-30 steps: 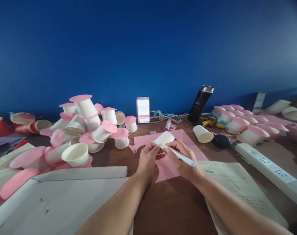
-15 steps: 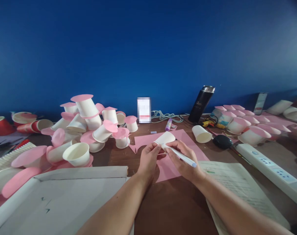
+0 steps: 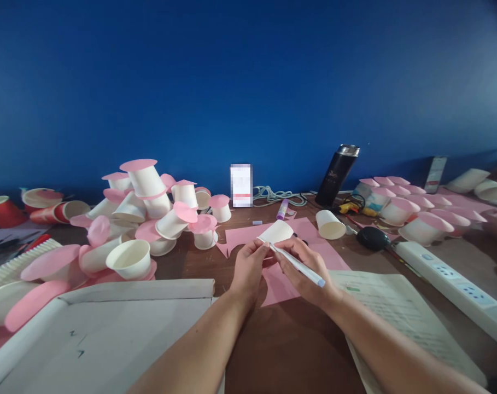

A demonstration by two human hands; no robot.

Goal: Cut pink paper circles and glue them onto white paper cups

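My left hand [image 3: 248, 265] grips a white paper cup [image 3: 278, 231] turned upside down on a pink paper sheet [image 3: 281, 282]. My right hand [image 3: 305, 268] holds a white pen [image 3: 299, 266] with a blue end, its tip pressed against the cup's rim where it meets the pink sheet. Both hands work close together above the brown table [image 3: 289, 339].
A heap of white cups with pink paper discs [image 3: 150, 213] lies to the left. A grey cardboard tray [image 3: 104, 334] sits near left, an open booklet [image 3: 399, 317] near right. A loose cup [image 3: 330, 224], black flask [image 3: 336, 174], glue stick [image 3: 281, 209], power strip [image 3: 449, 282] and more pink-topped cups [image 3: 408, 210] lie beyond.
The hands stay almost still on the cup; the pen's back end has tilted slightly. The loose white cup on the right has shifted a little to the left.
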